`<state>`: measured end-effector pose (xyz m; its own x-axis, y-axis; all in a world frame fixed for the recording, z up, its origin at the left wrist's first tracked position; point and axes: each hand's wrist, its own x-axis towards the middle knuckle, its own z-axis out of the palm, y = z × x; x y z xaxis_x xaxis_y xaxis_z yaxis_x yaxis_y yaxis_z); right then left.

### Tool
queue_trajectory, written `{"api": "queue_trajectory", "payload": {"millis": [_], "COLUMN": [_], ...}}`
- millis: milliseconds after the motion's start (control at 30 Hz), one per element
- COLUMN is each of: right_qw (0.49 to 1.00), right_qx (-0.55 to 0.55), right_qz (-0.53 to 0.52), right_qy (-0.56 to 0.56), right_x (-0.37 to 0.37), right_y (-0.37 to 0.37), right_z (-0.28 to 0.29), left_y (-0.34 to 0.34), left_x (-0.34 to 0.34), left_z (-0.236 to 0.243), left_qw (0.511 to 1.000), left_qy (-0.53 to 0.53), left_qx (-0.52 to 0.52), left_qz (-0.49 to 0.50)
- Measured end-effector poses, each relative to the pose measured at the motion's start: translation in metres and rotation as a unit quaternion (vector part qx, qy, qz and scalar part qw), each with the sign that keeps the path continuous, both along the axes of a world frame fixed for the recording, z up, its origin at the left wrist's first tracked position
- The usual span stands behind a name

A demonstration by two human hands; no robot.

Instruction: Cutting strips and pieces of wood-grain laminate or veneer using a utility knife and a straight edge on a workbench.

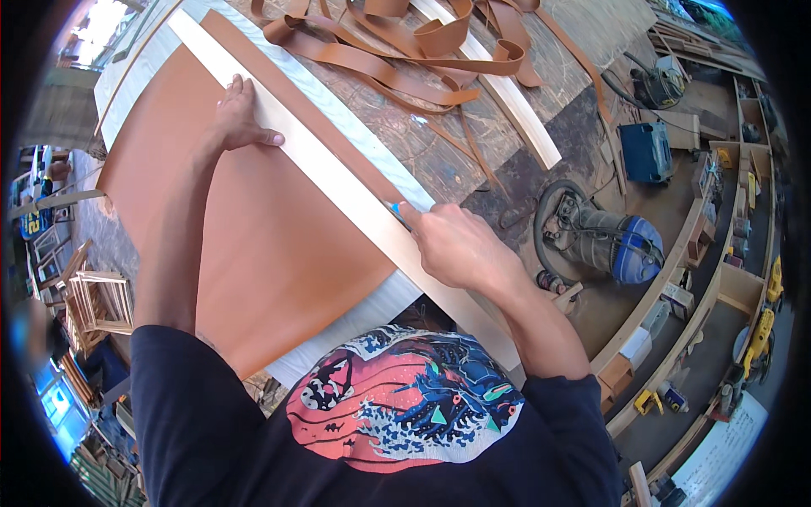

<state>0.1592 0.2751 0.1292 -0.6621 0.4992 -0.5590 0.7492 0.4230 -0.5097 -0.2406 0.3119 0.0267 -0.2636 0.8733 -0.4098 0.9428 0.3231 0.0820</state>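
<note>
I have the left hand point(239, 118) laid spread on the upper part of the board point(308, 150), thumb out to the side, pressing down as far as I can judge. The right hand point(460, 245) is closed around a small tool point(395, 208); only a blue end and a dark bit show past the fingers, so I can't tell its full shape, but I take it for a knife. It sits at the board's far edge, over the sheet point(253, 245).

The brown sheet lies beneath the board, its wide part on the near side and a narrow band showing beyond. I read this step as slicing along the board, with that band as the part to come off. From here I'd want the tool tight to the edge, one steady pull toward the body, and the left hand's weight kept on so nothing slides; its fingers need to stay off the cutting line.

Under the sheet is a pale panel point(389, 297), all of it on the bench point(583, 55). Farther out I see curled brown strips point(372, 76) with a batten point(525, 127) by them, then a blue-ended vacuum point(604, 241) on the floor.
</note>
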Motion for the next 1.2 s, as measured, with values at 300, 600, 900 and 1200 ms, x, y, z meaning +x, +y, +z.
{"api": "queue_trajectory", "payload": {"millis": [300, 600, 900, 1200], "right_qw": [0.999, 0.998, 0.936, 0.836], "right_qx": [0.01, 0.009, 0.067, 0.211], "right_qz": [-0.003, -0.039, -0.322, -0.432], "right_qy": [-0.051, -0.052, 0.125, 0.264], "right_x": [0.05, 0.086, 0.037, 0.035], "right_y": [-0.031, -0.04, -0.04, -0.024], "right_z": [0.011, 0.026, -0.061, -0.069], "left_y": [0.001, 0.003, 0.009, 0.003], "left_x": [0.001, -0.001, 0.007, -0.001], "left_z": [0.004, 0.006, 0.014, 0.008], "left_qw": [1.0, 1.0, 0.999, 0.999], "left_qy": [-0.008, -0.008, 0.025, -0.009], "left_qx": [-0.009, -0.005, -0.048, -0.034], "left_qz": [0.001, -0.013, -0.006, -0.001]}}
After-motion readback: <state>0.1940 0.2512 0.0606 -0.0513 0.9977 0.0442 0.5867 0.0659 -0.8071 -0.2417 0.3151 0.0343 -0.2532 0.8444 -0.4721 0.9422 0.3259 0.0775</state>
